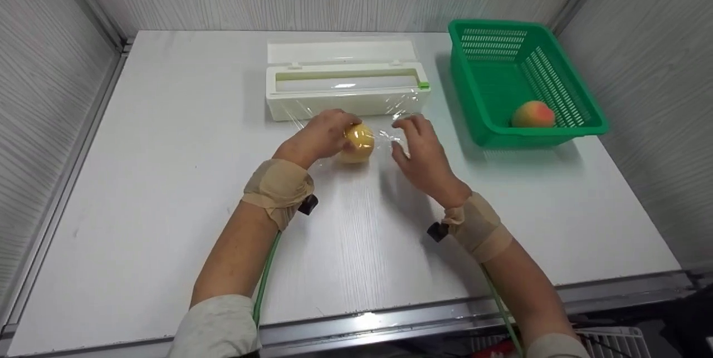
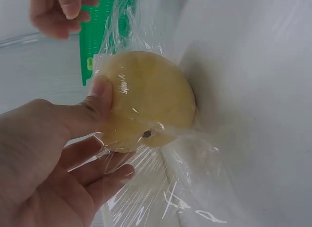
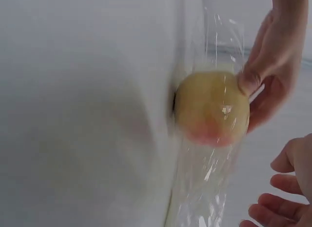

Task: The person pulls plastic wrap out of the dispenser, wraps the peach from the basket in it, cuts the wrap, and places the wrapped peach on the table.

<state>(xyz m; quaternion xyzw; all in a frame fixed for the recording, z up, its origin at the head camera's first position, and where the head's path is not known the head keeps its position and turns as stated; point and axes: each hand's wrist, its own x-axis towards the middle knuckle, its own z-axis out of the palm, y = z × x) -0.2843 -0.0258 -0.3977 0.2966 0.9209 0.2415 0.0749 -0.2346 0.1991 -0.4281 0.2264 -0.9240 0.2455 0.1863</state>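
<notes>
A yellow peach (image 1: 359, 143) with a pink patch, seen in the right wrist view, sits on the white table under clear cling film (image 3: 207, 178). My left hand (image 1: 323, 134) grips it from the left through the film, thumb on its upper side and fingers beyond. In the left wrist view the film (image 2: 146, 188) lies over the peach (image 2: 151, 95) and spreads in creases past it. To the right of the peach, my right hand (image 1: 426, 157) hovers with fingers bent and apart, holding nothing. Its fingertips are near the loose film edge.
Behind the hands stands a white cling film dispenser (image 1: 345, 104), lid up, with a green slider (image 1: 424, 85) at its right end. A green basket (image 1: 484, 130) at the back right holds another peach (image 1: 533, 115). Panelled walls enclose the back and sides.
</notes>
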